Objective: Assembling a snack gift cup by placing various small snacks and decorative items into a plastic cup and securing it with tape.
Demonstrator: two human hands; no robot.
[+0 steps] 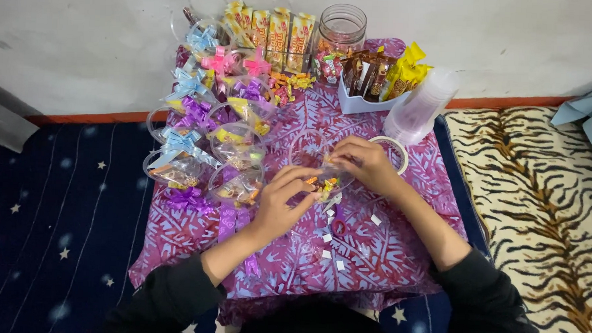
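On a low table under a purple patterned cloth (399, 244), both hands work on a clear plastic cup of sweets (323, 178) lying at the centre. My left hand (282, 202) grips its near side. My right hand (368, 164) pinches its far edge with the fingertips. The cup holds small orange and yellow wrapped candies. Red-handled scissors (339, 226) lie just below the cup, among small white paper scraps (376, 220).
Several filled clear cups with ribbon bows (190, 148) crowd the table's left. Snack packs (275, 29), a glass jar (342, 25), a white box of bars (369, 80), stacked clear cups (422, 105) and a tape roll (398, 151) stand behind. A striped mat (541, 197) lies right.
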